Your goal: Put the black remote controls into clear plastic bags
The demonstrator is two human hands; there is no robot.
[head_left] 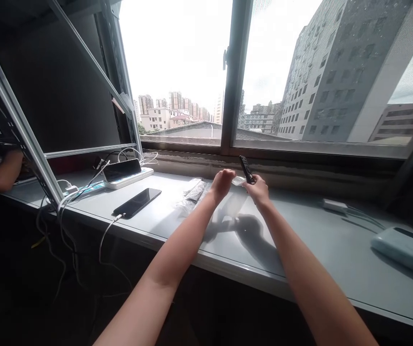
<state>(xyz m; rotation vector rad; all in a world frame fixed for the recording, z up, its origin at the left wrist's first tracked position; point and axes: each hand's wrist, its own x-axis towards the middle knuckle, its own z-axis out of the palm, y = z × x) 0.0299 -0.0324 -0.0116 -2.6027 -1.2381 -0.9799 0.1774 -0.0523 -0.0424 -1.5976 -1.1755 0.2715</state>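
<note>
My right hand (259, 189) is closed around a small black remote-like device (246, 169), which stands up out of the fist above the grey table (310, 245). My left hand (222, 183) is curled shut just to its left, pinching a piece of clear plastic wrap (238, 180) that stretches between the two hands. Both hands hover above the table near the window sill. More clear plastic bags (192, 194) with dark items inside lie on the table left of my left hand.
A black phone (138, 202) on a white cable lies at the left. Behind it another phone (122, 169) rests on a white power strip (129, 179). A metal shelf frame (19, 125) stands left; another person's hand (6, 170) reaches in there. A pale blue box (403, 247) and white adapter (334, 205) sit right.
</note>
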